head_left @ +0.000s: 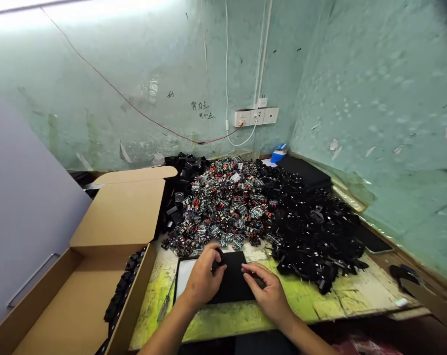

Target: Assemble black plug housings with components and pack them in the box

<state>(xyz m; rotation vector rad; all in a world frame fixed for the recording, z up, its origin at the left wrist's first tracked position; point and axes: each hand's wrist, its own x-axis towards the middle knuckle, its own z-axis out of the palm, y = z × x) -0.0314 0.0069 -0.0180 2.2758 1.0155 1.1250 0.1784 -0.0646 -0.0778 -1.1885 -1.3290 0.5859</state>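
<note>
My left hand (204, 277) is closed round a small black part (219, 255), partly hidden by the fingers, above a black mat (232, 278) on the table. Over the mat's right edge, my right hand (265, 291) has its thumb and forefinger close together; whatever lies between the fingertips is too small to make out. A white sheet (185, 274) shows left of the mat. Behind both hands rises a heap of small circuit boards (226, 202), with a pile of black parts (315, 227) to its right.
An open cardboard box (56, 301) at the left holds a row of black parts (121, 291) along its right side. A screwdriver (164, 304) lies beside the mat. Black cases (179, 197) are piled behind the box. A phone-like slab (373, 239) lies at the right.
</note>
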